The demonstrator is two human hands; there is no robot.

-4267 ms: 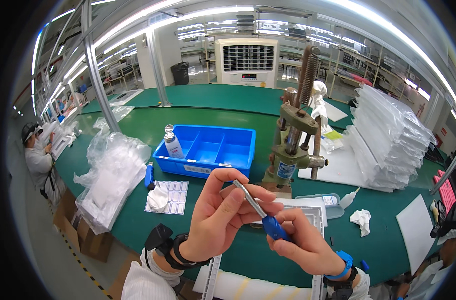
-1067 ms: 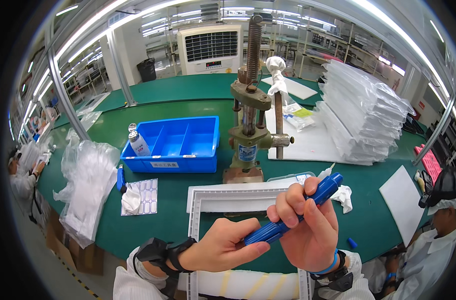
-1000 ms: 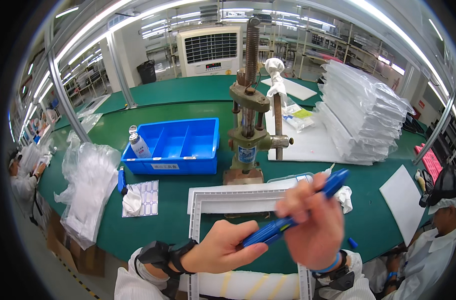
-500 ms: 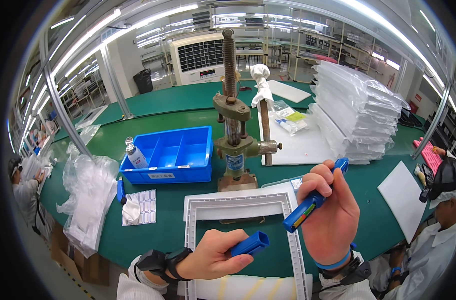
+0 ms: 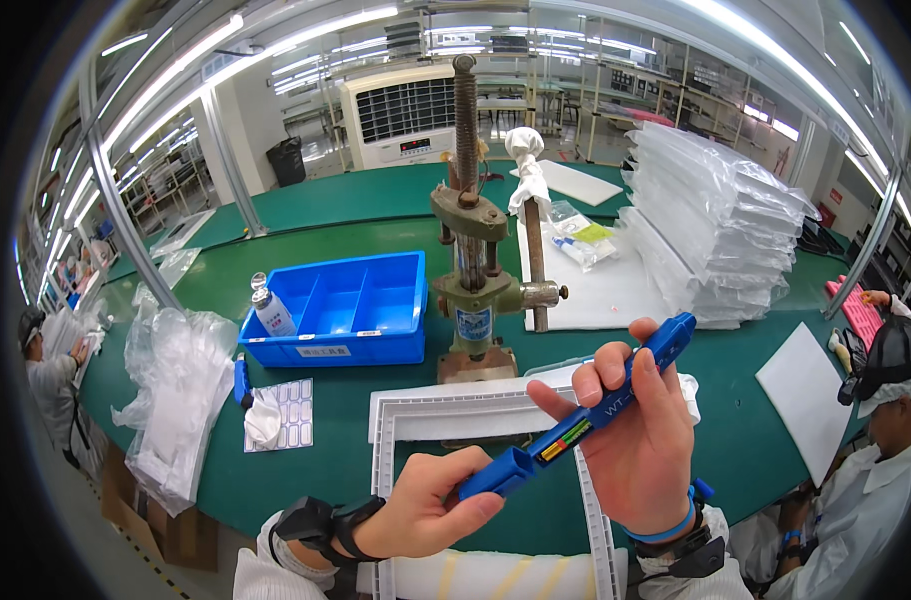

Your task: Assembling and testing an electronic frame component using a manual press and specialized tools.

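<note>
Between thumb and fingers, my left hand (image 5: 425, 505) grips a blue hollow cap (image 5: 497, 474), its mouth facing up and right. My right hand (image 5: 647, 455) holds a blue pen-shaped tool (image 5: 665, 340) at a slant, with a window of yellow, green and red near its lower end. That end is right at the cap's mouth; whether they touch I cannot tell. Below both hands lies a pale rectangular frame (image 5: 381, 455) with a ribbed edge. Its near side rests over a white foam roll (image 5: 475, 577) with yellow stripes.
Behind the frame stands a green manual press (image 5: 472, 290). Left of it are a blue divided bin (image 5: 360, 347) with a bottle (image 5: 272, 312), a label sheet (image 5: 293, 412), a blue-handled tool (image 5: 242, 380) and plastic bags (image 5: 180, 400). Wrapped sheets (image 5: 710, 225) are stacked right. A co-worker (image 5: 875, 480) sits right.
My right hand has turned and brought the blue pen-shaped tool's lower end left to the cap, showing more of its length. My left hand has barely moved. The view has shifted slightly.
</note>
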